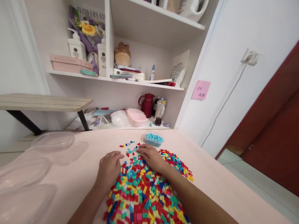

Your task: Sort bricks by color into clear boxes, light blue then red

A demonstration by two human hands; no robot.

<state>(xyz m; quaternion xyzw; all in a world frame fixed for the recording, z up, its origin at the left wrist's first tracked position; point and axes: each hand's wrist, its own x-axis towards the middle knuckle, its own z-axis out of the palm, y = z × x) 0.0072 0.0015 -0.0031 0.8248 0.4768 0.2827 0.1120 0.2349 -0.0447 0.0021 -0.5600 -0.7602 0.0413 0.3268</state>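
Note:
My left hand (111,166) rests at the left edge of a large spread of small toy building bricks (144,189). Its fingers are loosely bent and apart, and I see nothing held in them. My right hand (151,157) reaches over the far part of the spread, fingers stretched toward a few loose bricks (129,150); its fingertips are at or just above them, and nothing shows in its grip. Behind the right hand stands a clear plastic tub (154,143) holding light blue bricks (153,137).
Another heap of mixed bricks (176,163) lies right of my right wrist. Clear plastic containers (52,140) and lids sit at the left. A pink bowl (136,116), a red jug (147,105) and bottles (160,112) stand at the back under a shelf (126,81).

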